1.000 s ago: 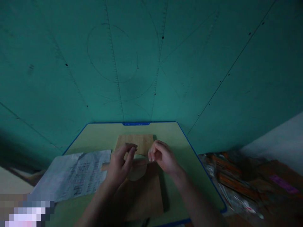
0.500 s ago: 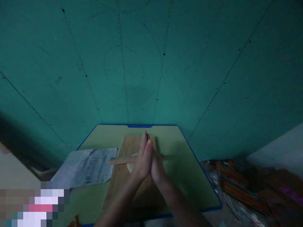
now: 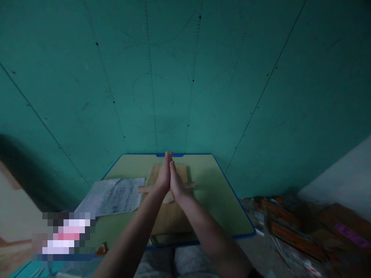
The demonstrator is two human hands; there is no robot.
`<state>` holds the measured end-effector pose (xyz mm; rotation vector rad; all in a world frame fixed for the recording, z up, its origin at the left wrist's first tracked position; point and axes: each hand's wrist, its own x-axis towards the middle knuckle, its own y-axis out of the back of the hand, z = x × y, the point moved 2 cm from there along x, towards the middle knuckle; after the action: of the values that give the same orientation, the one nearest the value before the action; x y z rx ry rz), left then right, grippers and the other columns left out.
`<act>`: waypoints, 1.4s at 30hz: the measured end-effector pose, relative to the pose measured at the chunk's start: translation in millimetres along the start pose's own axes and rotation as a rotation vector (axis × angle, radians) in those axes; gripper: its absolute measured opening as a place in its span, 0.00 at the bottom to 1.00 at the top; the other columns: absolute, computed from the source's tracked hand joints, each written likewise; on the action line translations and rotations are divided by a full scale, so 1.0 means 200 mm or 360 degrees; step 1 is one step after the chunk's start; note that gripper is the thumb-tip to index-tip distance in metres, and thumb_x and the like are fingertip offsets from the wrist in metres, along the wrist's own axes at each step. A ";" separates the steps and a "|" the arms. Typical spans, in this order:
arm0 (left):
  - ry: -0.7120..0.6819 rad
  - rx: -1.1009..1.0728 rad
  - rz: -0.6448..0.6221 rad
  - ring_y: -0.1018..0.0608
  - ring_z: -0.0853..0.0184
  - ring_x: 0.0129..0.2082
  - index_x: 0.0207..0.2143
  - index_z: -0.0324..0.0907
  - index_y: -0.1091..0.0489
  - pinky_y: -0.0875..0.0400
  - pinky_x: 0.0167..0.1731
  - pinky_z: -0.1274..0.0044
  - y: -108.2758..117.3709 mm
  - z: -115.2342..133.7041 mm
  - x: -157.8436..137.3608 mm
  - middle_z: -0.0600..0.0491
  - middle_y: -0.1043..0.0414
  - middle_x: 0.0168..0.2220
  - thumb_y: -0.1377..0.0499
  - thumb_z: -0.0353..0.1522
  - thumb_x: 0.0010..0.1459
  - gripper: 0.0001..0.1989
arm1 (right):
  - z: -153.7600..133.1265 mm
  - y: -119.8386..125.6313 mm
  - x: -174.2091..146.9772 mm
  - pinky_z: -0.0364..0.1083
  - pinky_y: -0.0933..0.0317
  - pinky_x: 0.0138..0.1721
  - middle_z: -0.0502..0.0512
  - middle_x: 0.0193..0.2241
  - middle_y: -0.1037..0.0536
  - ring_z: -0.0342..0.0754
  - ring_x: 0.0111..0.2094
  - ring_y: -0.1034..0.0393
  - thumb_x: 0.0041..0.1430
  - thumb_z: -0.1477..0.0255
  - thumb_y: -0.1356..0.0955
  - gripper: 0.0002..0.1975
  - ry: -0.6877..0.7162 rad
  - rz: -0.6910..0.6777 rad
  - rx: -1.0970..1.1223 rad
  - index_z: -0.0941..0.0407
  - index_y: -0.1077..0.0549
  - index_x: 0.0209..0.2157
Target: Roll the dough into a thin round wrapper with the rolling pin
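Note:
In the head view, my left hand (image 3: 164,174) and my right hand (image 3: 177,184) meet palm to palm above a wooden board (image 3: 166,218). Their fingers are stretched out, pointing away from me; whether anything lies between the palms is hidden. A wooden rolling pin (image 3: 143,189) lies crosswise below, its middle behind my hands. Beneath my wrists a pale flat round, like rolled dough (image 3: 168,199), shows in part on the board.
The board rests on a small pale-green table (image 3: 203,170) with a blue rim, against a green wall (image 3: 168,116). Printed paper (image 3: 123,197) lies at its left. Bags and boxes (image 3: 290,231) crowd the floor at right. A blurred-out patch covers the lower left.
My joined hands have shifted slightly left and away from me, still palm to palm. The camera view has also moved, showing more of my lap.

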<state>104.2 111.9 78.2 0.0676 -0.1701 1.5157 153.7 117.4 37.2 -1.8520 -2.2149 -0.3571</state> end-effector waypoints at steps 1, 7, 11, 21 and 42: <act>0.0023 -0.0031 -0.0009 0.35 0.55 0.66 0.59 0.46 0.32 0.35 0.60 0.62 0.01 0.02 -0.01 0.45 0.34 0.64 0.63 0.57 0.65 0.37 | -0.02 0.02 0.01 0.64 0.59 0.68 0.61 0.70 0.47 0.58 0.72 0.60 0.66 0.41 0.48 0.42 -0.0031 0.0076 -0.0077 0.54 0.48 0.70; 0.0152 -0.0353 -0.0120 0.19 0.62 0.37 0.45 0.39 0.25 0.27 0.37 0.72 0.18 0.07 -0.22 0.45 0.21 0.40 0.39 0.51 0.54 0.27 | -0.13 0.25 -0.01 0.55 0.42 0.59 0.65 0.52 0.24 0.57 0.57 0.32 0.56 0.41 0.34 0.38 -0.0110 0.0402 -0.0194 0.56 0.29 0.55; 0.0060 -0.0174 -0.0186 0.28 0.71 0.21 0.40 0.38 0.25 0.35 0.24 0.77 0.24 0.12 -0.30 0.58 0.30 0.22 0.36 0.44 0.51 0.20 | -0.18 0.28 -0.16 0.46 0.33 0.36 0.51 0.30 0.21 0.47 0.32 0.27 0.51 0.47 0.28 0.25 -0.0138 0.0045 0.0112 0.54 0.24 0.39; 0.0098 -0.0221 -0.0482 0.27 0.70 0.23 0.30 0.41 0.31 0.33 0.27 0.76 0.18 0.13 -0.36 0.55 0.28 0.24 0.34 0.44 0.52 0.17 | -0.29 0.27 -0.25 0.44 0.35 0.30 0.48 0.25 0.21 0.43 0.25 0.30 0.46 0.53 0.23 0.20 -0.0216 -0.0189 0.0257 0.54 0.19 0.33; 0.0372 -0.0539 -0.0492 0.30 0.72 0.23 0.29 0.40 0.28 0.38 0.26 0.78 0.20 0.10 -0.41 0.56 0.30 0.24 0.28 0.41 0.46 0.17 | -0.24 0.27 -0.27 0.45 0.34 0.31 0.50 0.25 0.20 0.45 0.26 0.28 0.49 0.54 0.24 0.18 -0.0164 -0.0135 0.0130 0.54 0.19 0.30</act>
<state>59.9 30.6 82.6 -0.3389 -0.2155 1.1590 218.0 60.7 67.3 -1.7756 -2.3439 -0.1870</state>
